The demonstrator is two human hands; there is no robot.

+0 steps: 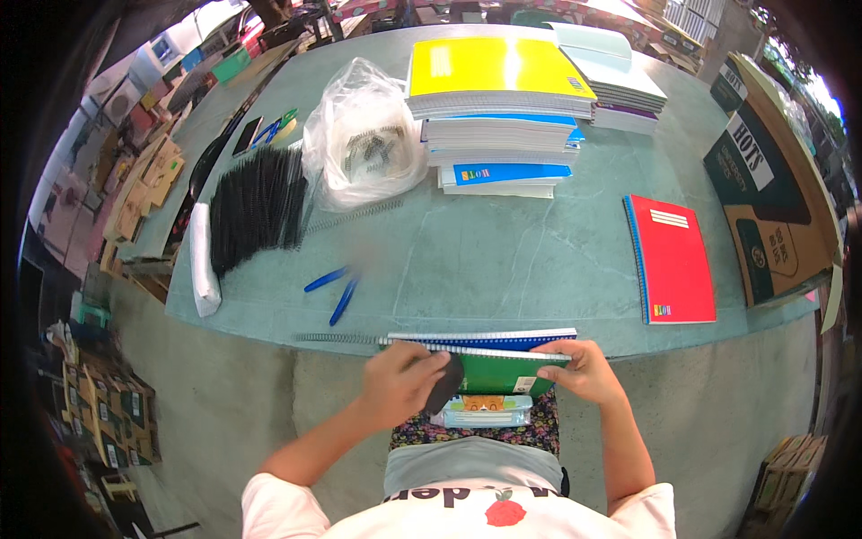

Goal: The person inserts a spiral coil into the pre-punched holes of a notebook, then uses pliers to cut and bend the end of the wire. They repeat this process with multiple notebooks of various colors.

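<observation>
A green-covered notebook is tilted up at the table's near edge, its punched white edge uppermost. My right hand grips its right end between thumb and fingers. At its left part my left hand is closed, fingertips against the punched edge, with a dark flat piece under the fingers; its kind I cannot make out. Just beyond lies another notebook with a blue cover. A thin spiral coil sticks out leftward from the notebooks. Blue-handled pliers lie farther off, their head blurred.
A bundle of black spiral coils, a white wrapped roll and a clear plastic bag lie left. Notebook stacks stand at the back. A red notebook and cardboard box are right. A packet rests on my lap.
</observation>
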